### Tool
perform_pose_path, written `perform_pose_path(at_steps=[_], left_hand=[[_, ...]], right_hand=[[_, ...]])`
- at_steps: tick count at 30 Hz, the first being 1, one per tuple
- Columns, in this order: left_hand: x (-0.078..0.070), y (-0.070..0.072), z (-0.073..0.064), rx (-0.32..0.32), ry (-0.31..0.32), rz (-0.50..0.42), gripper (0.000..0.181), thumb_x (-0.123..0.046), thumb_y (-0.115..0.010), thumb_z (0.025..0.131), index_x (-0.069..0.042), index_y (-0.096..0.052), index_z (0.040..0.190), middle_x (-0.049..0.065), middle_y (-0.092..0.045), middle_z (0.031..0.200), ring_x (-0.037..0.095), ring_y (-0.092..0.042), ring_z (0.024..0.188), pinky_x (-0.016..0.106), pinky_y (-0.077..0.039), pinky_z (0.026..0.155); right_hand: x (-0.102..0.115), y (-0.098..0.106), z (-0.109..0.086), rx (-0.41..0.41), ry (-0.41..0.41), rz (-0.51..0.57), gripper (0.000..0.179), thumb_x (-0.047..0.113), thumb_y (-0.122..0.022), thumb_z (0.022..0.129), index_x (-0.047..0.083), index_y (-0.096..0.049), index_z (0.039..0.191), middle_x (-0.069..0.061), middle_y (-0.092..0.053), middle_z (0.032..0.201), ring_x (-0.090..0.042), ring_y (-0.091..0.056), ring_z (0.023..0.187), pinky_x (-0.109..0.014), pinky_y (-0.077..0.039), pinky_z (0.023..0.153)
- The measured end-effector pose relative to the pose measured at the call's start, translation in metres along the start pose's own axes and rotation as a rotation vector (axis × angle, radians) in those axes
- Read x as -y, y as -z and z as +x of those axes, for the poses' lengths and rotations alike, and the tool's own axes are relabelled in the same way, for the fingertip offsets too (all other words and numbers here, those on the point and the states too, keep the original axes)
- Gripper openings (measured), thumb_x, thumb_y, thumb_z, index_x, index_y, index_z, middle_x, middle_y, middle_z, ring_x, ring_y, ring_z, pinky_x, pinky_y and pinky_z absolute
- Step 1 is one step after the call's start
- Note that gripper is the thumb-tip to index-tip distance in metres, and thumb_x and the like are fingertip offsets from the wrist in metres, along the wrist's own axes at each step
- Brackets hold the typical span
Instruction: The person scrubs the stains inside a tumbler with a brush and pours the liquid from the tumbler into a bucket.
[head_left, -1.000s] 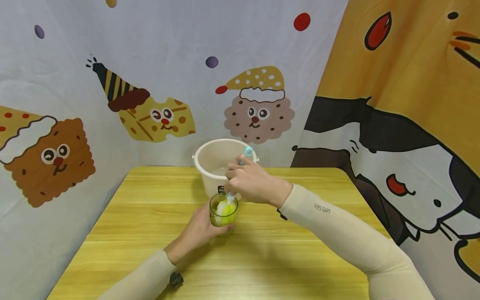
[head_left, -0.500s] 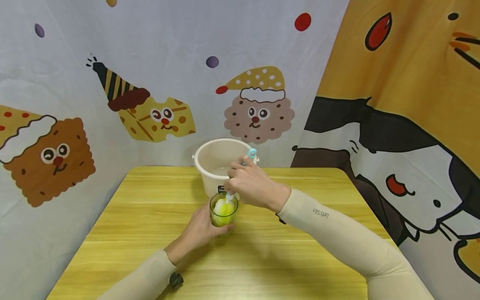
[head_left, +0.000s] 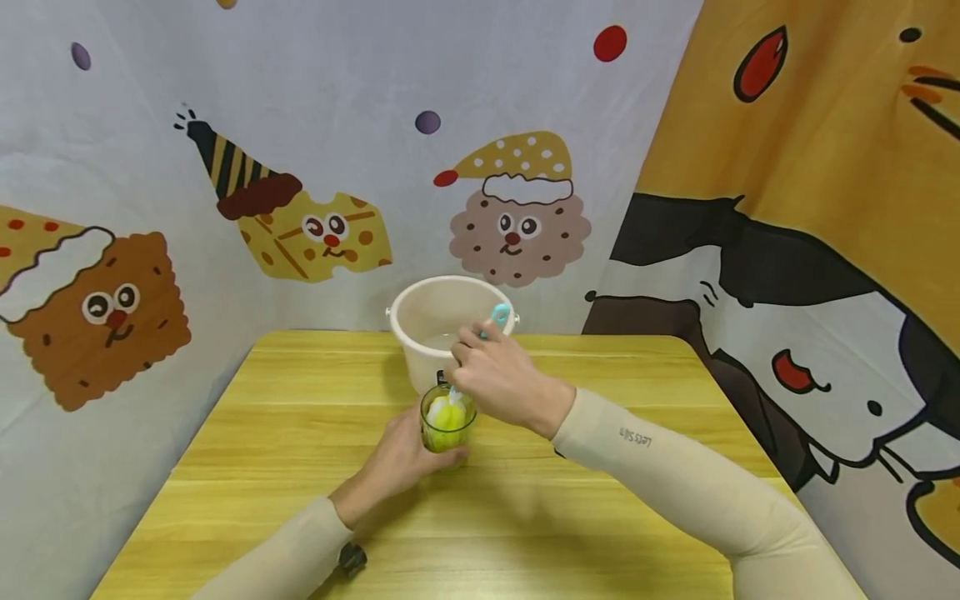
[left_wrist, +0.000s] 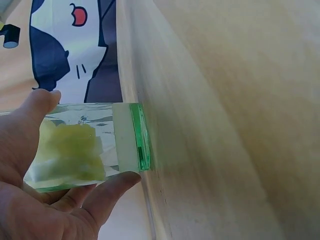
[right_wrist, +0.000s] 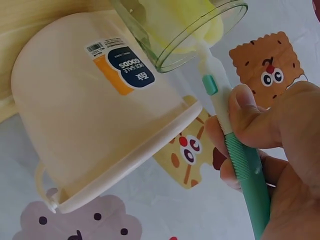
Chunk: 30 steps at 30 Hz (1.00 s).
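My left hand (head_left: 405, 448) grips a clear, green-tinted drinking glass (left_wrist: 125, 137), thumb on one side and fingers round the other. In the left wrist view the glass base stands close against the wooden table surface. A yellow and white sponge head (left_wrist: 72, 150) sits inside the glass. It belongs to a cup brush (right_wrist: 245, 172) with a white neck and teal ribbed handle. My right hand (head_left: 501, 375) holds that handle above the glass mouth, thumb pressed along the neck side. The handle's teal end (head_left: 500, 313) sticks up past the knuckles.
A cream bucket (head_left: 423, 362) with a printed label (right_wrist: 122, 67) stands right behind the glass, partly hidden by the right hand. The wooden table (head_left: 285, 433) ends at a cartoon-printed cloth (head_left: 337, 83) behind and to the right. A black wrist strap piece (head_left: 352, 559) shows under the left forearm.
The right hand and forearm have shifted slightly down and left, and the brush handle's end has dipped lower. The left hand and glass stay almost in place.
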<state>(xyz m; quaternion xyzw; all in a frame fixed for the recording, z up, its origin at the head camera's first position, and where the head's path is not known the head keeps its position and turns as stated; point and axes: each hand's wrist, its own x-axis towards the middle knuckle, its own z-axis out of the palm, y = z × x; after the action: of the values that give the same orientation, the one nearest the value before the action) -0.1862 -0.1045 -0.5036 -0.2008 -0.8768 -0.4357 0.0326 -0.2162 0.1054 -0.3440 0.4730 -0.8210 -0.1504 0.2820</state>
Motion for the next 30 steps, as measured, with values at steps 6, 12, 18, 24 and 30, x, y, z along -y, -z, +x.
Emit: perform_pose_path(at_steps=[6,12,18,24,30], left_hand=[[-0.002,-0.002,0.0,-0.002,0.002,0.003,0.094,-0.036,-0.102,0.093,-0.016,-0.051,0.168,0.004,-0.076,0.147,0.025,-0.074,0.133,0.052,-0.064,0.113],[-0.001,-0.004,0.001,-0.011,-0.008,0.029,0.097,-0.039,-0.103,0.092,-0.014,-0.049,0.169,0.006,-0.076,0.148,0.028,-0.076,0.134,0.054,-0.066,0.113],[-0.001,-0.003,0.001,0.0,-0.029,0.053,0.102,-0.042,-0.101,0.094,-0.012,-0.044,0.174,0.007,-0.074,0.154,0.028,-0.075,0.138,0.054,-0.065,0.116],[0.0,-0.002,0.001,0.008,-0.034,0.058,0.097,-0.041,-0.1,0.095,-0.012,-0.047,0.171,0.006,-0.075,0.151,0.026,-0.076,0.135,0.052,-0.066,0.113],[0.0,-0.001,0.0,0.006,-0.019,0.049,0.095,-0.041,-0.101,0.094,-0.012,-0.049,0.168,0.006,-0.075,0.149,0.027,-0.075,0.134,0.052,-0.066,0.112]], right_hand=[[0.003,-0.001,0.002,-0.023,0.097,-0.112,0.004,0.026,-0.092,0.097,0.028,-0.088,0.096,0.007,-0.086,0.102,-0.019,-0.07,0.111,-0.038,-0.048,0.101],[0.007,-0.002,0.004,0.004,0.14,-0.164,0.005,0.032,-0.093,0.096,0.035,-0.089,0.099,0.011,-0.087,0.105,-0.02,-0.071,0.116,-0.041,-0.05,0.115],[0.01,-0.005,0.004,-0.009,0.178,-0.206,0.008,0.034,-0.09,0.096,0.041,-0.087,0.095,0.012,-0.086,0.102,-0.019,-0.069,0.115,-0.039,-0.046,0.119],[0.013,-0.008,0.006,-0.019,0.199,-0.235,0.009,0.036,-0.087,0.099,0.039,-0.085,0.091,0.012,-0.085,0.097,-0.017,-0.069,0.108,-0.038,-0.044,0.114],[0.014,-0.008,0.007,0.009,0.223,-0.254,0.006,0.035,-0.087,0.1,0.039,-0.085,0.096,0.012,-0.084,0.1,-0.017,-0.069,0.111,-0.037,-0.043,0.114]])
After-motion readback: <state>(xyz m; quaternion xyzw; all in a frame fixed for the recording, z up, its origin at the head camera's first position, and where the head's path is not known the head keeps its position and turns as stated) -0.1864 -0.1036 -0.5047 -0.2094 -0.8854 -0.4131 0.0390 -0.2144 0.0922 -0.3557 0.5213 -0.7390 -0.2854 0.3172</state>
